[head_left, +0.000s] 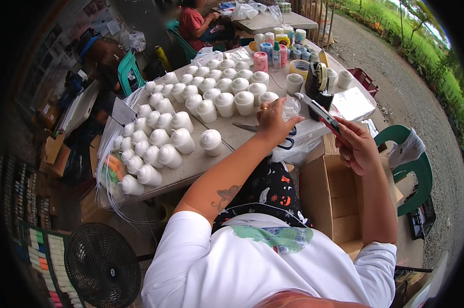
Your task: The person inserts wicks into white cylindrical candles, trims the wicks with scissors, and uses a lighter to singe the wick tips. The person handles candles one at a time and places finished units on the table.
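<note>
Left hand (271,121) pinches clear plastic wrap (290,108) at desk (201,159) edge; right hand (359,149) grips red-cased phone (324,119). Risk: attention on phone, wrap slips, elbow topples white bottles (183,139).

Rows of white wrapped cups (191,110) crowd the table's (191,167) left and middle, blocking any reach there. Scissors (250,127) lie on the one bare strip near the front edge. Tape dispenser (318,82) and jars (273,51) wall off the far right.
</note>
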Motion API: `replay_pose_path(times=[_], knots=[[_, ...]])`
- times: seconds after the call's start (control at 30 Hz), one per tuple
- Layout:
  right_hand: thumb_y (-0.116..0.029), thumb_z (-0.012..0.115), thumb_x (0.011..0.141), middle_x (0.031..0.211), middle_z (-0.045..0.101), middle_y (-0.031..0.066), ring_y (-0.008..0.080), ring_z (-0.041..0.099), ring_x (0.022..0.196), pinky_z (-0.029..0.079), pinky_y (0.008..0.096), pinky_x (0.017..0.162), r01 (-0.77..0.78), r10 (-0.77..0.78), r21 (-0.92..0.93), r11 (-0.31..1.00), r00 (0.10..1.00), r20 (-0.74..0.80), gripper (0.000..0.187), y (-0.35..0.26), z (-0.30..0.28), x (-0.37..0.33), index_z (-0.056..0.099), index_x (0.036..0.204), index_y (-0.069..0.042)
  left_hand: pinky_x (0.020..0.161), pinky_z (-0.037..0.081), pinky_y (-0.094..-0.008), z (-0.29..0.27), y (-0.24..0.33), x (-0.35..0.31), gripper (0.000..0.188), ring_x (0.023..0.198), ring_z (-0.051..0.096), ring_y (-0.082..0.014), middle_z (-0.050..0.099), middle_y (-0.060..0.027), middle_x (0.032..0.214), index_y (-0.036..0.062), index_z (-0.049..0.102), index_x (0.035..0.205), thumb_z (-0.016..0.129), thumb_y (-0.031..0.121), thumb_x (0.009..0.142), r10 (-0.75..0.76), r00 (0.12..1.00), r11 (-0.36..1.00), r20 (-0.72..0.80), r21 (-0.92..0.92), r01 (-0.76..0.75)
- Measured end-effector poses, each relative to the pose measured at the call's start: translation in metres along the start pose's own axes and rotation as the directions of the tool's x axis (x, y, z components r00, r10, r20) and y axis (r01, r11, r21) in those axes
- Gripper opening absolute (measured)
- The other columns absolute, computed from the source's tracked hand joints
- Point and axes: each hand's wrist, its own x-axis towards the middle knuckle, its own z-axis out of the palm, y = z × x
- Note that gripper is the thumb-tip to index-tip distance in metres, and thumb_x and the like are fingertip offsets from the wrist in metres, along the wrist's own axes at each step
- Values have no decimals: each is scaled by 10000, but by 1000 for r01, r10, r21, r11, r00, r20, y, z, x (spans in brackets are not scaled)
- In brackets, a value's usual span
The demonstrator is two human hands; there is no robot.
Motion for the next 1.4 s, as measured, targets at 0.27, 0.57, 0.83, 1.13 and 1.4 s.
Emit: replay_pose_path(times=[0.27,0.57,0.83,1.13,1.4], knots=[[-224,582,956,680,591,19,30,440,407,326,188,352,50,-51,-17,999,998,-36,324,-4,-4,3,591,1250,-90,972,246,-527,28,-15,14,765,1203,287,-307,334,-34,1368,121,592,1223,710,643,677,69,996,956,58,281,-82],[-220,582,957,686,586,6,32,449,422,322,192,366,5,-5,8,1000,1000,2,326,-4,3,11,585,1250,-77,1018,232,-526,-2,-2,7,824,1250,291,-341,305,-108,1358,91,411,1361,764,417,691,83,996,950,-16,305,-74],[-218,590,950,683,604,16,33,475,414,359,188,338,-33,31,13,999,992,126,339,22,12,11,575,1251,-62,1035,321,-475,-167,-37,-102,706,1237,373,-368,382,-203,1322,-14,357,1307,674,62,681,316,909,939,-272,226,-259],[-247,571,964,693,609,29,68,455,388,346,213,333,-210,196,16,977,935,297,232,70,81,22,592,1115,-73,1074,355,-435,-163,-88,-119,870,1308,390,-388,325,-264,1428,-8,170,1456,689,38,759,50,998,999,-40,7,-50],[-273,585,960,706,598,27,60,455,415,328,209,362,-122,124,-22,992,960,251,302,107,110,28,572,1158,-45,975,393,-451,-126,-80,-114,718,1122,464,-371,436,-212,1227,-16,359,1360,740,183,785,-67,964,990,-259,106,98]])
